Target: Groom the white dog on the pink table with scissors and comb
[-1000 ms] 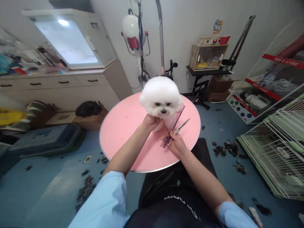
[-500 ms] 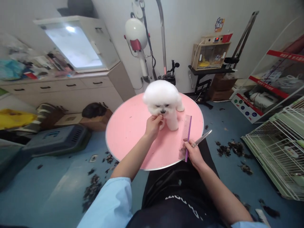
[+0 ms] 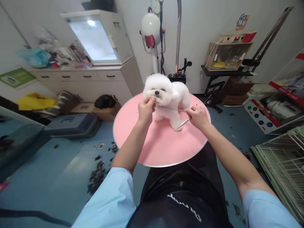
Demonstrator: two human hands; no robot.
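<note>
A fluffy white dog [image 3: 181, 93] stands on the round pink table [image 3: 156, 148], its head tipped up toward me. My left hand [image 3: 146, 109] pinches at the dog's chin, fingertips closed just under its mouth. In my right hand [image 3: 198, 116], at the dog's chest on the right, are a comb [image 3: 174, 109] and a pair of scissors [image 3: 184, 123]. The comb shows nearly edge-on and reaches left below the dog's chin. The scissors point down and left, close to a front paw. Whether the comb's teeth touch the fur, I cannot tell.
Behind the table stand a white dryer [image 3: 151, 28] and a metal pole [image 3: 178, 38]. A lit white cabinet [image 3: 123, 41] sits on drawers at left. To the right is a wire cage [image 3: 285, 155]. Dark hair clippings [image 3: 96, 177] lie on the blue floor.
My right hand has lifted the comb and scissors from the table's front edge to the dog's chest. The dog's head has tilted up, its body turned more sideways. My view has shifted left.
</note>
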